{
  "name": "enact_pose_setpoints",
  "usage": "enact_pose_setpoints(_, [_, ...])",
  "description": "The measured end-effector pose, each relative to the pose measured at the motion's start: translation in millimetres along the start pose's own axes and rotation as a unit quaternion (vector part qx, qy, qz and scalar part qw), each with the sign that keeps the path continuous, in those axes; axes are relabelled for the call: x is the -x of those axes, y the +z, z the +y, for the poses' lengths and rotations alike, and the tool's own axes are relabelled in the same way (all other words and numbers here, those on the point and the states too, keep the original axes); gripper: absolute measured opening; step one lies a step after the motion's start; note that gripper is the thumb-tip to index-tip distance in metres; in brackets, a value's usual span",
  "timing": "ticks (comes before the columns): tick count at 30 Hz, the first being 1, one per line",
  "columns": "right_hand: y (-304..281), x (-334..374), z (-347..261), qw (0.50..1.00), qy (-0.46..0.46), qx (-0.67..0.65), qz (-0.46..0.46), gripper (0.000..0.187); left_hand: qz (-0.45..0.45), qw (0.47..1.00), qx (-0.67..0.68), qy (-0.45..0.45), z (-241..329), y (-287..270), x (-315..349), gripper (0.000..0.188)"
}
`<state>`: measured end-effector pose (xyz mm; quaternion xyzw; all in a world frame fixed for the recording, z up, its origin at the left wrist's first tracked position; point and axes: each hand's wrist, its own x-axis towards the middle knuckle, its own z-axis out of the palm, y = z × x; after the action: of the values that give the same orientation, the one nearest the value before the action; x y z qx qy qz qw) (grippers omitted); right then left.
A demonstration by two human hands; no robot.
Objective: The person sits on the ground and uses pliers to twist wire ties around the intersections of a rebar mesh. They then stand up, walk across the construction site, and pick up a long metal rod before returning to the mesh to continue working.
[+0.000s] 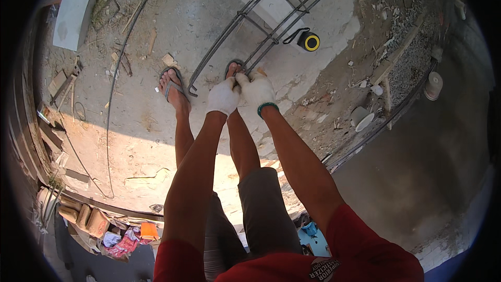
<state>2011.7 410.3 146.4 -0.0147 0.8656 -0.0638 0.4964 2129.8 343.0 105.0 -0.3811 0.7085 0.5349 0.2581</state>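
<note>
My left hand (pixel 224 97) and my right hand (pixel 258 92), both in white gloves, meet at the near end of a steel rebar cage (pixel 271 38). The fingers of both hands are curled closed. Whatever lies between them is too small and hidden to make out. The cage runs away from me toward the upper right, its long bars joined by cross ties. One bar ends in a hook left of my hands. A green band (pixel 267 106) circles my right wrist. Beneath the hands is my sandalled right foot (pixel 233 69); the left foot (pixel 171 84) stands beside the hooked bar.
A round black-and-yellow case with a strap (pixel 311 42), resembling a tape measure, lies right of the cage. Pale beams (pixel 83 8) lie at upper left. A long thin rod (pixel 109 109) crosses the left ground. Rubble and a white cup-like container (pixel 361 118) are at right; bags (pixel 97 223) at lower left.
</note>
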Motion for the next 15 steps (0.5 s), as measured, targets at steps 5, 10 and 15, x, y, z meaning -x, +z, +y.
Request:
enact_pose_setpoints(5, [-86.0, 38.4, -69.9, 0.973, -0.085, 0.002, 0.215, 0.067, -0.024, 0.998, -0.032, -0.046, 13.6, -15.8, 26.7, 0.055])
enact_pose_setpoints(10, [-136.1, 26.0, -88.7, 0.87, -0.317, 0.302, 0.227, 0.064, -0.033, 0.997, -0.067, -0.031, 73.4, -40.0, 74.7, 0.063])
enact_pose_setpoints(15, [-179.1, 72.3, -126.5, 0.93, -0.222, 0.291, 0.033, 0.053, -0.05, 0.991, -0.125, 0.007, 108.2, -84.1, 132.1, 0.075])
